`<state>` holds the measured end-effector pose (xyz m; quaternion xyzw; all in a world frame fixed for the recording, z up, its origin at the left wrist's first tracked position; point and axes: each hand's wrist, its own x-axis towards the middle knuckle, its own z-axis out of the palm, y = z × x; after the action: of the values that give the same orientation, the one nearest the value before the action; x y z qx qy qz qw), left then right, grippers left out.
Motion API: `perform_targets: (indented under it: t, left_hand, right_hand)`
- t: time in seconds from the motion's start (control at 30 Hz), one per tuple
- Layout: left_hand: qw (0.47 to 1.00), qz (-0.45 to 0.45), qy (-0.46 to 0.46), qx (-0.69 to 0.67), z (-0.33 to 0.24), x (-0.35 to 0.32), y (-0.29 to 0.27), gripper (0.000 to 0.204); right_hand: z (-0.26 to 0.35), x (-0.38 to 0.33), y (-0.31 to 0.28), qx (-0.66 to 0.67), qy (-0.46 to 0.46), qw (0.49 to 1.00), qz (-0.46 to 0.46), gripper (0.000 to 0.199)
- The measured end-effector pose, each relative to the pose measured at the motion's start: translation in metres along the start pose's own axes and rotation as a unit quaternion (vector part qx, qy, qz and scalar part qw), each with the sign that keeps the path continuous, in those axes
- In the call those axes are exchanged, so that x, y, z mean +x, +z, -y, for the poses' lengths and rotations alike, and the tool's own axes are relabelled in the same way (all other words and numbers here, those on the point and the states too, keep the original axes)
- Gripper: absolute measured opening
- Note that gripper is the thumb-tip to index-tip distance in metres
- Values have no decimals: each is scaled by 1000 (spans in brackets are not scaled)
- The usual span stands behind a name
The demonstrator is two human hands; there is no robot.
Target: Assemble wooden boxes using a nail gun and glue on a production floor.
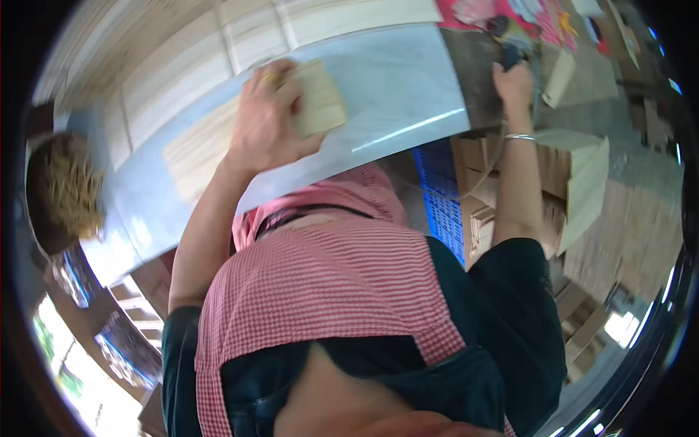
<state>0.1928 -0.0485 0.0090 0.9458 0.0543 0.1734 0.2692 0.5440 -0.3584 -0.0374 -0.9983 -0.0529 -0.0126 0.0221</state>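
Note:
My left hand [268,122] lies over a pale wooden board [325,98], its fingers curled toward the board's far edge and its thumb stretched to the right. The board rests aslant on a light blue-grey tabletop [397,80]. Out to the far right, my right hand [516,86] is closed round a small black hand tool [511,55]. Blur and distance hide what kind of tool it is. A thin pale hose or cord [477,191] loops below this hand.
Long pale wooden planks [171,69] lie along the table's far side. At the left stands a round container of tan strips [73,186]. A blue plastic crate [440,211] and open cardboard boxes [582,186] stand right of the table. Pink cloth [473,13] lies at the far right.

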Motion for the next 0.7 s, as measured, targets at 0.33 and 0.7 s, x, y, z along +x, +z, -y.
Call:
perform_targets:
  t: [0.33, 0.7]
  left_hand:
    - [999, 1, -2, 35, 3, 3, 2, 42]
    - [998, 52, -12, 16, 9, 6, 4, 59]
  right_hand:
    - [-1, -7, -77, 319, -4, 945, 76, 26]
    - [91, -257, -167, 354, -134, 898, 224, 24]
